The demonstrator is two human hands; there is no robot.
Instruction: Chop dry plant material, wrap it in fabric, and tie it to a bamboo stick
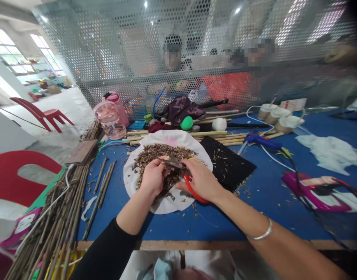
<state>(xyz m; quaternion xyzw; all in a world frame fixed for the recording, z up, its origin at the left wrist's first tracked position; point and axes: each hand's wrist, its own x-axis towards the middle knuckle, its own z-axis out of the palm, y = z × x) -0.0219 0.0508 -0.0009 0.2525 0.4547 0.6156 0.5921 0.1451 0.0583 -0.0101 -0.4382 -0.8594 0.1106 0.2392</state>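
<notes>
My right hand [200, 179] is closed round red-handled scissors [182, 174], blades pointing left over a white cloth [131, 182]. My left hand [153, 177] is closed in a pinch right at the blade tips, holding something small that I cannot make out. A heap of brown chopped plant bits [157, 154] lies on the cloth beneath both hands. The cloth rests on a blue table [254, 202].
Long thin sticks [58, 217] lie along the table's left edge. A black cloth [227, 163] sits right of the white one. A pink bottle [115, 107], a clear jar [109, 120], yarn balls, a blue glue gun [261, 140] and cups stand behind. People sit beyond a perforated screen [196, 46].
</notes>
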